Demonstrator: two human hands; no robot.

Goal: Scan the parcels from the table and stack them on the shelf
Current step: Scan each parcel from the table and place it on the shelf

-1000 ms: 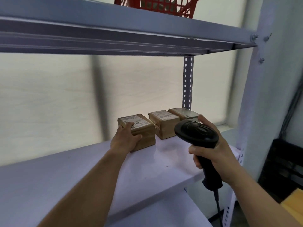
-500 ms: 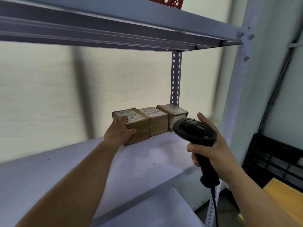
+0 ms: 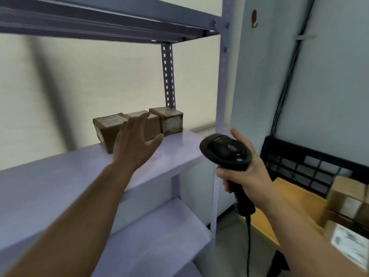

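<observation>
Three brown cardboard parcels stand in a tight row on the pale shelf board: a left parcel, a middle parcel partly behind my hand, and a right parcel by the perforated post. My left hand hovers in front of the row with fingers spread, holding nothing. My right hand grips the black barcode scanner by its handle, to the right of the shelf's front post; its cable hangs down.
A grey shelf board runs overhead, and a lower board lies beneath. The front upright stands between my hands. At the right are a black crate, a wooden table and more labelled parcels.
My left hand has let go of the left parcel and drawn back with fingers spread. The view has swung right, bringing the crate, table and more parcels into sight.
</observation>
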